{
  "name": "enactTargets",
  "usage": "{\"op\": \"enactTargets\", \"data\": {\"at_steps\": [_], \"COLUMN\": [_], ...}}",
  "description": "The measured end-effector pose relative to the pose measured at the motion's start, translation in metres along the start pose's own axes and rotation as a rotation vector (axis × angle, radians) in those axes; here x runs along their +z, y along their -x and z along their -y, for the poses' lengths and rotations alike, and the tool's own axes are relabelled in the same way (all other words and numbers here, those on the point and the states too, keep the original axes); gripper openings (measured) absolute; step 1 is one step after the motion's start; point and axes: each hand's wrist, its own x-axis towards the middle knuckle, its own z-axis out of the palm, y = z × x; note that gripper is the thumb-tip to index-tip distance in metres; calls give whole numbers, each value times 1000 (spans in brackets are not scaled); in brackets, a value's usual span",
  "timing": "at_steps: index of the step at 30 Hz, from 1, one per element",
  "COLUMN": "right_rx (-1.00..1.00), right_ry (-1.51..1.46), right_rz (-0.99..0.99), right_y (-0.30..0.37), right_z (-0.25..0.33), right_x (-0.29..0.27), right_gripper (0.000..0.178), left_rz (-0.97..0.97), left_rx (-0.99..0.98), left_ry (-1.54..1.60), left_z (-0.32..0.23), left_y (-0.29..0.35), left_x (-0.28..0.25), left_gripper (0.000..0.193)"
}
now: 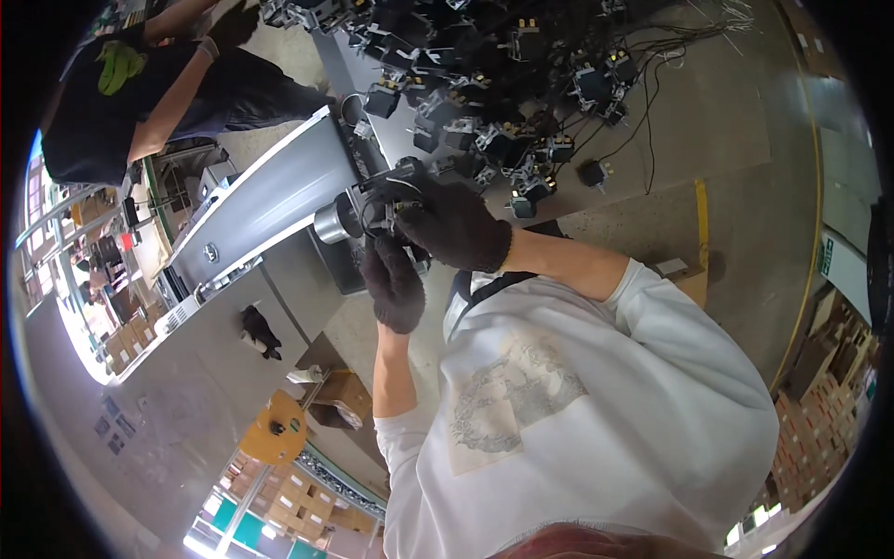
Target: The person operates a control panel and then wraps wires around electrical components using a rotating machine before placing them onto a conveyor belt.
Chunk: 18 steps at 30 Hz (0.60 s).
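Observation:
Both my hands wear dark knit gloves and meet near the end of the conveyor. My right hand (458, 225) is closed round a small black-and-metal electrical part (380, 211) with a loop of black cable. Its fingers hide much of that part. From below, my left hand (395, 287) pinches the same part, fingers bent up against it. A silver metal cylinder (331, 224) lies just left of the part; whether it belongs to it I cannot tell. Beyond my hands spreads a heap of similar black electrical parts (521, 140) with brass-coloured tabs, metal brackets and tangled black cables.
A grey conveyor belt (279, 191) runs off to the left. Across it stands a person (121, 112) in dark clothes and gloves. The heap rests on a brown table (717, 121). A dark glove-like item (261, 333) lies on the grey surface at left.

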Motion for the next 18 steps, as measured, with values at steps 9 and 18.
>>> {"op": "enactTargets", "data": {"at_steps": [9,18], "right_rx": [-247,90], "right_ry": [264,181], "right_rz": [4,-89], "right_y": [2,71], "right_z": [-53,-34], "right_x": [36,23], "right_gripper": [59,50], "left_rz": [-137,176], "left_rx": [-148,-464], "left_ry": [628,415], "left_z": [0,163], "left_y": [-28,-153], "left_x": [-25,-196], "left_gripper": [33,38]}}
